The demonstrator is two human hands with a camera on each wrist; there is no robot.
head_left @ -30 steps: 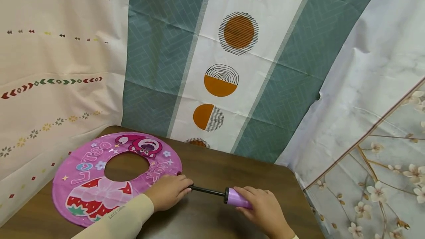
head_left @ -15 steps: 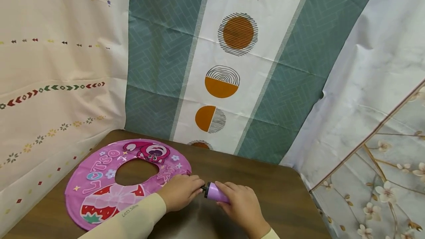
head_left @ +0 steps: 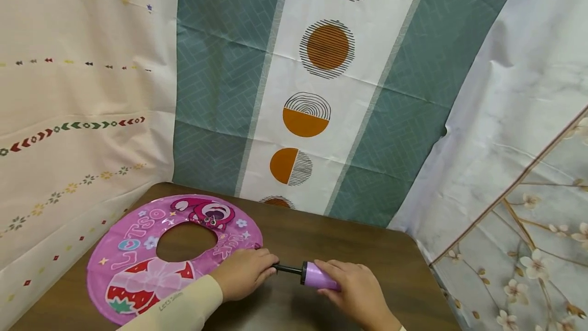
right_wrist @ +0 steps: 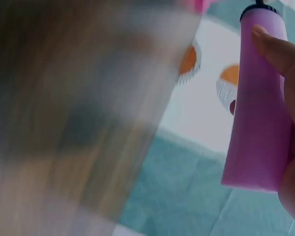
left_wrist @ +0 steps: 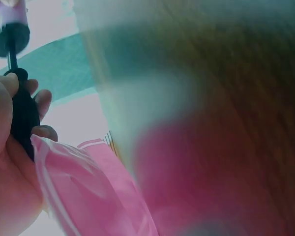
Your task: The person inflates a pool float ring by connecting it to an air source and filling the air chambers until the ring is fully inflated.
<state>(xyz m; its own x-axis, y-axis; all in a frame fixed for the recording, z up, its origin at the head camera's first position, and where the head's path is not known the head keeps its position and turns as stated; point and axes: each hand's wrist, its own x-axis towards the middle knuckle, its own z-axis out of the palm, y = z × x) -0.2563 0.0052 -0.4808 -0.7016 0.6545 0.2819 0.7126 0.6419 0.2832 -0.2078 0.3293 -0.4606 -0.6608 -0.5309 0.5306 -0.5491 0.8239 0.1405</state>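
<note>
A hand pump with a purple barrel (head_left: 317, 276) stretches between the two hands above the table. My right hand (head_left: 356, 290) wraps round that barrel, thumb along its side in the right wrist view. A short length of black rod (head_left: 289, 268) shows between the barrel and my left hand (head_left: 245, 272). That hand grips the pump's black end piece (left_wrist: 23, 110), seen in the left wrist view. Pink vinyl of a flat swim ring (head_left: 98, 264) meets the lower end of this piece, where fingers hide the joint. The ring bears a bear and strawberry print.
The ring lies on the left of a brown wooden table (head_left: 367, 244). Patterned cloths hang round it: cream on the left (head_left: 82, 91), green and white behind (head_left: 216, 91), floral on the right (head_left: 519, 167).
My right hand has pushed the barrel left until it nearly met the left hand, then drawn it back right, baring part of the rod. The left hand keeps its grip.
</note>
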